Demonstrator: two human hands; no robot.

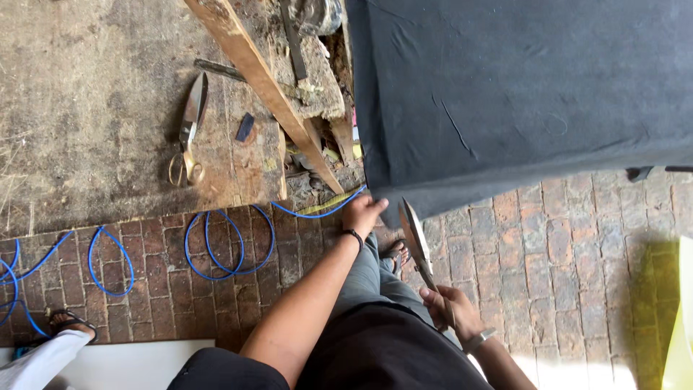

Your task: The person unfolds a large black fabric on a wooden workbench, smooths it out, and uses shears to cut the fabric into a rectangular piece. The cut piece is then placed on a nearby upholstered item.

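**Shears raised at the corner of the dark fabric**

Left hand (363, 211) sits at centre frame, fingers curled over the lower left corner of the dark grey fabric (520, 94), pinching its edge — probably to keep the corner taut and steady. A black band circles that wrist.

Right hand (451, 310), lower centre-right, is wrapped shut around the handles of a pair of large shears (416, 242). The blades point up toward the fabric's lower edge, tips just beside it; I cannot tell whether they touch the cloth. Blades look closed or nearly so. A pale watch strap shows on that wrist.

The fabric fills the upper right of the frame, draped over something bulky, its hem hanging above the brick paving (577, 245).

Upper left: a worn workbench top (86, 108) carries a second pair of shears (188, 130) lying flat, handles toward the viewer, with a small dark block (245, 127) just beside them — set down within reach, it seems. A long timber batten (263, 83) runs diagonally across the bench's right edge.

A blue hose (224, 245) loops over the bricks at left and centre and trails up toward the left hand.

Lower left corner: another person's sandalled foot (71, 321) and pale trouser leg, well apart from the work.
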